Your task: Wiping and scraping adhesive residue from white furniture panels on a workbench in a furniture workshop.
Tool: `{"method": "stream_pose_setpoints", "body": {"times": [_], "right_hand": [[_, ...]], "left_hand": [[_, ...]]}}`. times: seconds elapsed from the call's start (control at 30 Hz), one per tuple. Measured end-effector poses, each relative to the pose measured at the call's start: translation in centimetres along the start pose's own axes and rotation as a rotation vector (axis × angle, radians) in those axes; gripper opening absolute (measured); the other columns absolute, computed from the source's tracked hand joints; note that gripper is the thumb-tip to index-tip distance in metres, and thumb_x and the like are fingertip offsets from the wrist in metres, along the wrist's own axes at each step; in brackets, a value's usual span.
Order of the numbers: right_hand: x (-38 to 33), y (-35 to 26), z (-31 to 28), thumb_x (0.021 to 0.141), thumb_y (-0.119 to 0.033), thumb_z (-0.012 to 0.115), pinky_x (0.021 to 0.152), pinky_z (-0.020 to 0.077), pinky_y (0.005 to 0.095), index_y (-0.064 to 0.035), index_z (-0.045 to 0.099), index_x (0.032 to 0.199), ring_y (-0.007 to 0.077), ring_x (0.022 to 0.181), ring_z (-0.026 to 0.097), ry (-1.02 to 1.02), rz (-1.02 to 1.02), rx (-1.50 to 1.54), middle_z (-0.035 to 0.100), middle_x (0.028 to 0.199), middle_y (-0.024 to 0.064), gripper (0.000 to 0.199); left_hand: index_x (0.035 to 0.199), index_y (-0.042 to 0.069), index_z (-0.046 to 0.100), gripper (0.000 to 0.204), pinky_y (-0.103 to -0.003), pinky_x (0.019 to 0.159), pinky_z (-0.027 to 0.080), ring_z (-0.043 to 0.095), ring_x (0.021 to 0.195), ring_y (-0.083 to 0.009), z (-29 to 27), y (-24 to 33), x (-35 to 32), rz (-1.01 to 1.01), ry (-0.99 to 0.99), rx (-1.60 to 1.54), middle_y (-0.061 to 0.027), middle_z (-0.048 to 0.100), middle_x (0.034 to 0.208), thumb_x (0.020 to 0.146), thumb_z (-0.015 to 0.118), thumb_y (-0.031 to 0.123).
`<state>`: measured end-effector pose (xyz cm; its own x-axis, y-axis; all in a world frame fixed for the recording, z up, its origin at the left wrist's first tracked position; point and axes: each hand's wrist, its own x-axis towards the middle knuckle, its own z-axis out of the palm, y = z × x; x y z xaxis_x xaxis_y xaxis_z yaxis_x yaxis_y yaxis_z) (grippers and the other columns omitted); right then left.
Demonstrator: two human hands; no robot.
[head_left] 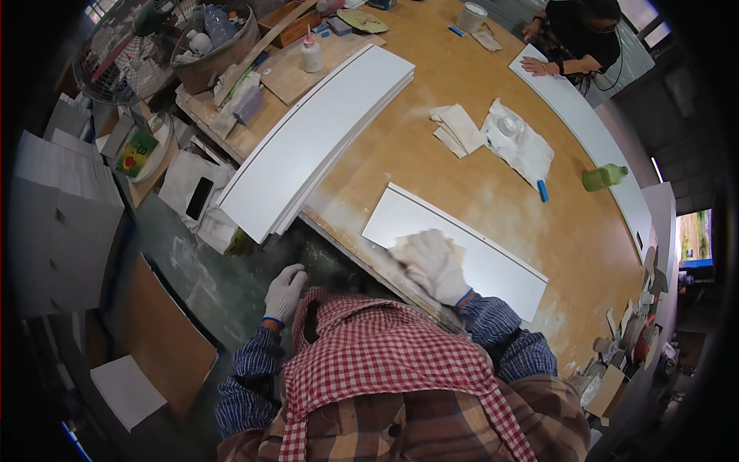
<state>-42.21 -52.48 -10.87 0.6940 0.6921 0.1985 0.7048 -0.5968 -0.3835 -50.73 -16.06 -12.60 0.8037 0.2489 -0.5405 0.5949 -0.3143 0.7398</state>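
Right hand (431, 266), gloved, presses a pale sanding pad (408, 248) flat on the white panel (477, 258) near the table's near edge; left hand (286, 291) hangs loosely curled, empty; unclamped panel could skid off.

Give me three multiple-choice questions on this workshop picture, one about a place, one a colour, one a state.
1. Where does the right hand rest?
A. on the flat white panel
B. on the fan
C. on the green bottle

2. What colour is the bottle near the table's far edge?
A. red
B. green
C. black

3. How is the left hand?
A. holding a phone
B. gripping a panel
C. holding nothing

Answers: 1 A, the glove lies on the panel; 2 B, it is translucent green; 3 C, nothing shows in it.
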Motion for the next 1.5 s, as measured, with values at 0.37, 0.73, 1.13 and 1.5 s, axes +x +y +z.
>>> {"method": "stream_pose_setpoints", "body": {"times": [0.37,0.73,1.13,1.5], "right_hand": [[9.6,-3.5,3.0,0.089,-0.026,0.064,0.085,0.0451,0.045,-0.0181,0.065,0.096,0.0283,0.093,0.063,0.224,0.074,-0.1,0.063,0.094,0.0069,0.011],[-12.6,5.5,-0.6,0.098,-0.034,0.064,0.104,0.0418,0.0474,-0.0198,0.062,0.137,0.0302,0.115,0.053,0.523,0.765,-0.244,0.061,0.12,0.0081,0.042],[-20.3,2.6,-1.3,0.096,-0.038,0.059,0.098,0.0433,0.0469,-0.0126,0.062,0.108,0.0309,0.104,0.056,0.551,0.951,-0.46,0.06,0.102,0.0108,0.028],[-38.8,6.1,-7.7,0.099,-0.031,0.062,0.11,0.0406,0.0467,-0.0145,0.058,0.144,0.0309,0.127,0.054,0.322,1.21,-0.494,0.059,0.136,0.0116,0.048]], "left_hand": [[0.133,-0.001,0.066,0.039,-0.03,0.079,0.057,0.069,0.087,-0.0135,2.5,2.8,6.0,0.214,-0.21,0.016,-0.0105,0.074,0.105,0.103,0.063,0.023],[0.113,0.005,0.068,0.035,-0.046,0.089,0.052,0.067,0.097,-0.033,10.6,11.9,10.5,0.613,-0.141,0.788,-0.0158,0.067,0.099,0.088,0.071,0.03],[0.132,-0.006,0.064,0.053,-0.041,0.093,0.052,0.067,0.1,-0.0292,10.7,11.4,12.5,0.625,-0.116,0.768,-0.018,0.071,0.11,0.091,0.072,0.027],[0.131,-0.004,0.065,0.049,-0.04,0.091,0.052,0.066,0.095,-0.0268,10.3,11.8,12.3,0.625,-0.066,0.84,-0.0145,0.071,0.105,0.092,0.073,0.025]]}}
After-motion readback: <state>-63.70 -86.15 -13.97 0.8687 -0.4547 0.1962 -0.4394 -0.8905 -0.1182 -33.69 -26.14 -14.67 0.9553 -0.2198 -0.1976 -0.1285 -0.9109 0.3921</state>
